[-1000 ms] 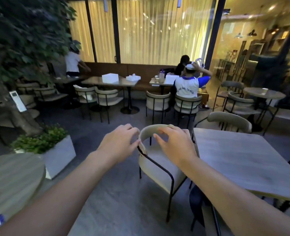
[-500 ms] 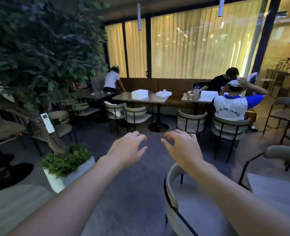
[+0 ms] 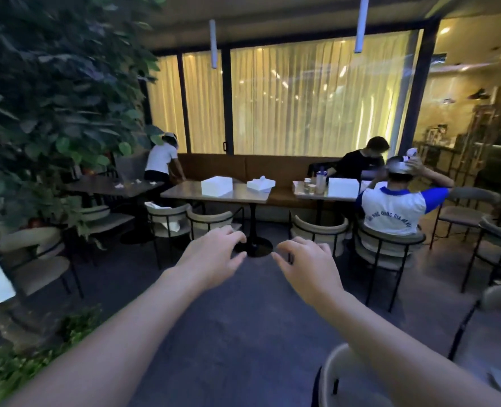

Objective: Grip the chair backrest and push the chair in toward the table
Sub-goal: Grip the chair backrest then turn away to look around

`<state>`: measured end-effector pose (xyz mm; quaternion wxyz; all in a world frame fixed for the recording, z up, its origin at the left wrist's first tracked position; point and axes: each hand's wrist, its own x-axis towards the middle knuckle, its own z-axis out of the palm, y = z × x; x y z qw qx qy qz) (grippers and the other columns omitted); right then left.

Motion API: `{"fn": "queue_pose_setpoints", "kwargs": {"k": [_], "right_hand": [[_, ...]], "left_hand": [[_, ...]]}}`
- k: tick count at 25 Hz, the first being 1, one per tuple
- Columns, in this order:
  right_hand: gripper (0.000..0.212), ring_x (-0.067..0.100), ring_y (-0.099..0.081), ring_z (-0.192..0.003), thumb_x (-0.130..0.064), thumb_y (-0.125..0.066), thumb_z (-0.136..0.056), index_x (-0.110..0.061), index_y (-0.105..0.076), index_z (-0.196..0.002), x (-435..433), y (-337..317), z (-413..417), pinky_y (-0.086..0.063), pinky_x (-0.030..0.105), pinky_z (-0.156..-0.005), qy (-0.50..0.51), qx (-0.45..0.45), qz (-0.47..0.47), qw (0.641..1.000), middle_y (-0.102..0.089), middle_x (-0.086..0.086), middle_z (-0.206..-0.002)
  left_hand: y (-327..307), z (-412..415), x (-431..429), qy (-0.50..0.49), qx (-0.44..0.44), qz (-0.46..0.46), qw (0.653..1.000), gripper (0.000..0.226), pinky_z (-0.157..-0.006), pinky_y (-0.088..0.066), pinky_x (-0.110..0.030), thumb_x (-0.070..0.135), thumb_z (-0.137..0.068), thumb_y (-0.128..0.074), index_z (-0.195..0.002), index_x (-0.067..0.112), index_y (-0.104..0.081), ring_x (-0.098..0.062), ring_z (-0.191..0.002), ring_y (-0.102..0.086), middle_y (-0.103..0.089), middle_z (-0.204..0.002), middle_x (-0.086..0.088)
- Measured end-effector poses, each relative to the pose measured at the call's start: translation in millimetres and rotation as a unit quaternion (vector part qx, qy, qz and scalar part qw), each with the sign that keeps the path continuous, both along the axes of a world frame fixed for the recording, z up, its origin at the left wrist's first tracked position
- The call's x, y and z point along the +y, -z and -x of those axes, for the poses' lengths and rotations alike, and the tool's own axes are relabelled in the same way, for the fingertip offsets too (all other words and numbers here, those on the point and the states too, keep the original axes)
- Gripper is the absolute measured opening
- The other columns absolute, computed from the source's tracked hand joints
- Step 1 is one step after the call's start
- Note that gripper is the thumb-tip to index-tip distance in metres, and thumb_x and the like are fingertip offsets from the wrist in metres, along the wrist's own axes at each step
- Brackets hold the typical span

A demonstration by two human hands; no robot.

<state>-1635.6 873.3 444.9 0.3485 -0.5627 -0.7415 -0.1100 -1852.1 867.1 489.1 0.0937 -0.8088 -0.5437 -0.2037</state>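
Head view: both hands hover empty above the chair backrest [image 3: 330, 368].

Left hand [image 3: 214, 257] and right hand [image 3: 308, 267], fingers spread, grip nothing; reaching unsighted could miss the backrest.

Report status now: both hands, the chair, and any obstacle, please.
Left hand open, fingers curled, holding nothing. Right hand the same. Chair backrest low at the frame bottom, under the right forearm, not gripped. No obstacle seen between the hands and the chair.

Two hands [image 3: 214, 257] [image 3: 311, 268], three seated or bending people [image 3: 393, 207] [image 3: 361, 160] [image 3: 161, 160], two hanging tube lights [image 3: 213, 44] [image 3: 360, 23].
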Motion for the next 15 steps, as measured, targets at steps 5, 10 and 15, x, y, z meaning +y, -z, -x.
{"fn": "queue_pose_setpoints", "kwargs": {"k": [5,10,15], "right_hand": [[0.022,0.014,-0.061,-0.09,-0.048,-0.053,-0.094,-0.033,-0.069,-0.098,106,-2,36,-0.037,0.038,-0.084,0.046,-0.005,0.004,0.999,-0.065,-0.012,-0.091],[0.024,0.014,-0.062,-0.096,-0.049,-0.053,-0.093,-0.032,-0.069,-0.096,234,-1,24,-0.037,0.037,-0.085,0.095,-0.017,-0.031,0.995,-0.067,-0.01,-0.094],[0.025,0.015,-0.063,-0.094,-0.049,-0.055,-0.091,-0.032,-0.071,-0.1,343,-14,-25,-0.04,0.04,-0.084,0.165,0.001,-0.053,0.985,-0.068,-0.01,-0.095]], "left_hand": [[-8,37,130,0.047,0.0,-0.008,0.999,0.028,-0.07,-0.047,-0.033,0.045,-0.096,-0.049,-0.12,0.033,-0.057,-0.012,-0.111,-0.053,-0.055,-0.117,0.014],[2,32,269,0.087,0.017,-0.013,0.996,0.027,-0.072,-0.049,-0.033,0.046,-0.096,-0.049,-0.119,0.034,-0.057,-0.012,-0.112,-0.052,-0.055,-0.117,0.015],[-9,-17,389,0.155,0.026,-0.039,0.987,0.026,-0.077,-0.053,-0.035,0.046,-0.096,-0.05,-0.119,0.036,-0.057,-0.009,-0.108,-0.052,-0.055,-0.114,0.017]]}}
